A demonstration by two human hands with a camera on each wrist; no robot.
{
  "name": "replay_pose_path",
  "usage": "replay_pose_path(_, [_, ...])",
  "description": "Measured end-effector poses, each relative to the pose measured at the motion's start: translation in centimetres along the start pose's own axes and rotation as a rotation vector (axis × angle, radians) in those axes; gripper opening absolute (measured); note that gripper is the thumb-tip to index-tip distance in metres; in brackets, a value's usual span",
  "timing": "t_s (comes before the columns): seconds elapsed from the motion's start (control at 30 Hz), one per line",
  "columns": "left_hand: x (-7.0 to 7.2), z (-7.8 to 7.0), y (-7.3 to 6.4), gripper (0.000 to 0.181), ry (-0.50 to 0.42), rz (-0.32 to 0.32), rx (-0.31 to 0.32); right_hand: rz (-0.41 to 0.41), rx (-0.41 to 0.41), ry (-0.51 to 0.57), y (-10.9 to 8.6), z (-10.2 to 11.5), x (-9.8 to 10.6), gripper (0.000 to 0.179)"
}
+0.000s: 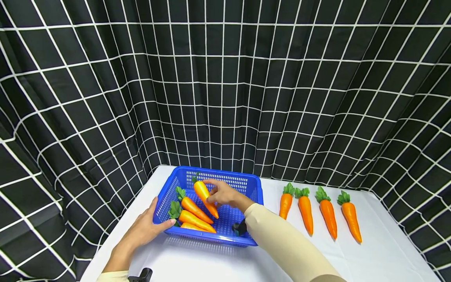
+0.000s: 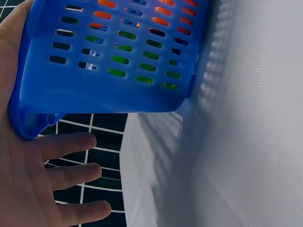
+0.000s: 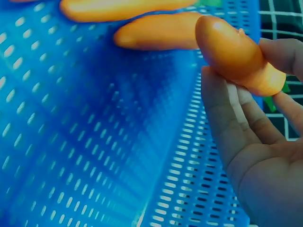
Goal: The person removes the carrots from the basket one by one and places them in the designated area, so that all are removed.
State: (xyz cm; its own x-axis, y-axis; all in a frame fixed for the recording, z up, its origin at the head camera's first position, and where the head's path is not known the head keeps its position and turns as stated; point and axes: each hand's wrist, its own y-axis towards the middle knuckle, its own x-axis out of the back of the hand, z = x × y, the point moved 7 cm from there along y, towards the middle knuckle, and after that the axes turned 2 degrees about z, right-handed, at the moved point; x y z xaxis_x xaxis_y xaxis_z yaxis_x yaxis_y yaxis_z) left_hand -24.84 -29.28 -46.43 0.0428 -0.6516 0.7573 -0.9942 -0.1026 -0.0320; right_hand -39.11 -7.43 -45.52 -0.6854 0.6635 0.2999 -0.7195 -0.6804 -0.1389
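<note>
Black gridded curtain [image 1: 232, 92] behind, white-covered surface [image 1: 391, 239] below.

Head view: blue basket [image 1: 229, 238] at left of the surface. Right hand [image 1: 225, 194] is over the basket, fingers pinching one carrot [image 1: 201, 192]; carrot sits just left of that hand, long axis slanting from leaves at far left to tip at near right, roughly in line with three other carrots [image 1: 195, 208] lying on its left. Right hand clearly the nearer one. Can't tell if the tip touches anything. Left hand [image 1: 142, 227] at the basket's near left corner, thumb on the rim. Four more carrots [image 1: 328, 219] in a row to the right, outside the basket.

Left wrist: three fingers straight and spread, grasping nothing, palm against the rim; orange and green show through slots.

Right wrist: thumb and fingers on opposite sides of the carrot, tip toward the camera.
</note>
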Motion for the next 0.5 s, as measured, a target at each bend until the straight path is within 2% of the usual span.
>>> replay_pose_path(0.3, [0.0,0.0,-0.1,0.11,0.001,0.008,0.0,-0.063,0.082,0.111,-1.9,1.9,1.9,0.073])
replay_pose_path(0.5, [-0.1,0.0,-0.1,0.111,0.003,0.01,-0.008,-0.109,0.138,0.16,-4.1,3.4,2.9,0.072])
